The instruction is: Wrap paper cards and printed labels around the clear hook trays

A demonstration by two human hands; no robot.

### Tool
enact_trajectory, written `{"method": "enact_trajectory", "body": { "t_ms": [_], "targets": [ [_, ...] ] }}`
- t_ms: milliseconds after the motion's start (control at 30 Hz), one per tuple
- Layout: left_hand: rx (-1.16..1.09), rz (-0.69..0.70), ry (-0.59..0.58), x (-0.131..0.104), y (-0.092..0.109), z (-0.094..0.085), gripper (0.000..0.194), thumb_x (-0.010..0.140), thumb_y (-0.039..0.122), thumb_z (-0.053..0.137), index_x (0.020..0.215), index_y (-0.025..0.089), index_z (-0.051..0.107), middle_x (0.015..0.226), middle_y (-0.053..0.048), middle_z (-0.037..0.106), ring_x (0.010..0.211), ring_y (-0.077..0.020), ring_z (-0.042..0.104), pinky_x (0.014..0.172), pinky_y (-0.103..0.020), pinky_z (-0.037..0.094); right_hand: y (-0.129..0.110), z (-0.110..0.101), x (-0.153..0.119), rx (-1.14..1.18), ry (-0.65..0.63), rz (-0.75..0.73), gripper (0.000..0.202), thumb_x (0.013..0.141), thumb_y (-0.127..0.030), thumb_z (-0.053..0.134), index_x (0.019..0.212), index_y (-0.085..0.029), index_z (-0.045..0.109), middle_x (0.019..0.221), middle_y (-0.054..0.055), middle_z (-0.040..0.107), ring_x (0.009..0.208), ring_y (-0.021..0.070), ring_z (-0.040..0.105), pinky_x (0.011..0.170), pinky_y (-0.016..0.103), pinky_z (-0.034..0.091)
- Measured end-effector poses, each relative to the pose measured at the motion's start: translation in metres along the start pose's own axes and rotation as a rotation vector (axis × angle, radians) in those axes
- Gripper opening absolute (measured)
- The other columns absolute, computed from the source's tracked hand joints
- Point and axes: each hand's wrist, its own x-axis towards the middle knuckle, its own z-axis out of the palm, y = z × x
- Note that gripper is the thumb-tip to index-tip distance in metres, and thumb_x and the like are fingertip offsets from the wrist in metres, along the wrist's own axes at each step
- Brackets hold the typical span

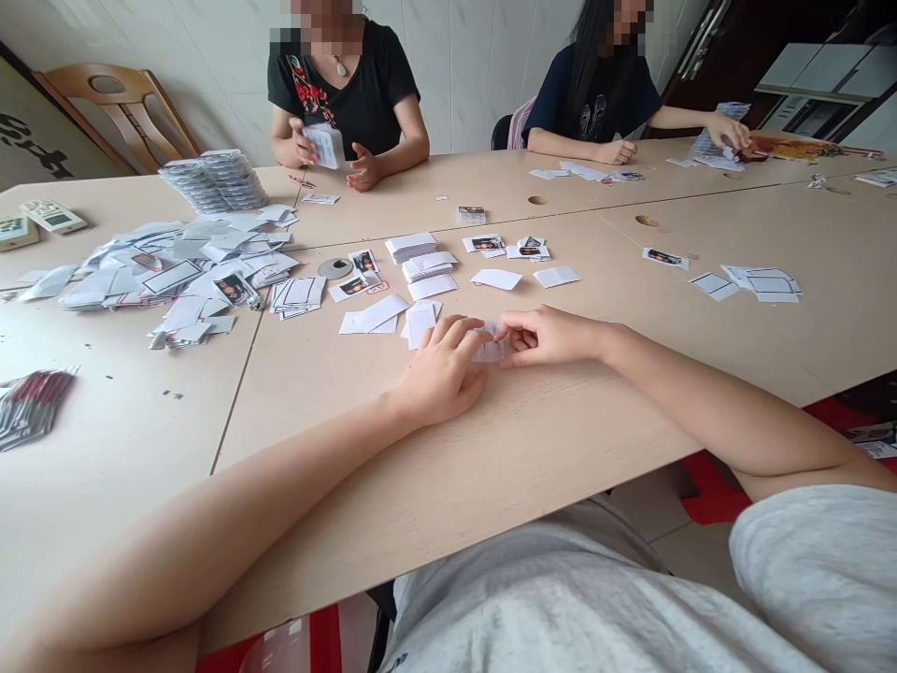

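A small clear plastic case [490,348] lies on the wooden table near its front edge, between my hands. My left hand [447,369] is curled over the left side of the case, its fingers gripping it and covering part of it. From the right, my right hand [536,336] touches the case edge with thumb and forefinger pinched; whether anything small is between them is hidden. Just beyond lie white paper slips [421,324], a stack of folded papers [429,265] and a blank folded card [496,279].
A large heap of white packets [175,271] covers the left, with stacked clear cases [214,181] behind it. A grey tape roll [334,269] lies mid-table. Across the table, one person [343,84] holds a case; another person [592,103] reaches toward a pile. Loose cards [771,282] lie right.
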Motion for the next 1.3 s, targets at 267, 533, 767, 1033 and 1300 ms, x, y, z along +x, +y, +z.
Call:
{"method": "enact_trajectory", "body": {
  "t_ms": [267, 533, 767, 1033, 1300],
  "targets": [
    [0.029, -0.125, 0.01, 0.001, -0.008, 0.0, 0.038, 0.085, 0.03, 0.047, 0.121, 0.017, 0.047, 0.13, -0.014, 0.05, 0.119, -0.0298, 0.043, 0.096, -0.047, 0.036, 0.001, -0.001, 0.0, 0.003, 0.009, -0.018, 0.033, 0.077, -0.046, 0.062, 0.098, -0.021, 0.058, 0.066, -0.003, 0.051, 0.057, 0.0105, 0.042, 0.056, 0.025, 0.033],
    [0.013, -0.115, -0.033, 0.002, -0.008, 0.001, 0.038, 0.084, 0.025, 0.044, 0.122, 0.018, 0.045, 0.127, -0.013, 0.052, 0.118, -0.0281, 0.047, 0.094, -0.046, 0.035, -0.001, -0.002, -0.001, 0.005, 0.002, -0.02, 0.032, 0.078, -0.044, 0.062, 0.099, -0.02, 0.057, 0.066, -0.003, 0.051, 0.058, 0.0107, 0.043, 0.056, 0.025, 0.034],
    [0.021, -0.132, -0.04, 0.002, -0.007, -0.001, 0.041, 0.081, 0.024, 0.045, 0.122, 0.018, 0.047, 0.126, -0.012, 0.053, 0.117, -0.0292, 0.047, 0.094, -0.045, 0.036, 0.001, -0.002, 0.0, 0.013, -0.002, -0.009, 0.043, 0.07, -0.053, 0.068, 0.094, -0.02, 0.055, 0.065, -0.004, 0.05, 0.059, 0.0112, 0.043, 0.056, 0.025, 0.034],
    [0.096, -0.238, -0.097, 0.003, -0.005, 0.0, 0.052, 0.084, 0.034, 0.044, 0.133, 0.017, 0.038, 0.147, -0.015, 0.033, 0.132, -0.035, 0.03, 0.103, -0.055, 0.026, 0.003, -0.002, 0.002, -0.009, 0.042, -0.029, 0.034, 0.074, -0.045, 0.066, 0.093, -0.019, 0.056, 0.066, -0.002, 0.052, 0.059, 0.011, 0.045, 0.058, 0.026, 0.037],
    [0.01, -0.213, -0.099, 0.004, -0.006, -0.003, 0.048, 0.084, 0.038, 0.046, 0.126, 0.017, 0.041, 0.128, -0.014, 0.052, 0.122, -0.0301, 0.042, 0.1, -0.052, 0.029, 0.009, -0.013, -0.001, 0.064, -0.068, 0.003, 0.034, 0.074, -0.042, 0.067, 0.096, -0.019, 0.057, 0.072, -0.001, 0.057, 0.063, 0.0114, 0.049, 0.06, 0.026, 0.038]
  ]
}}
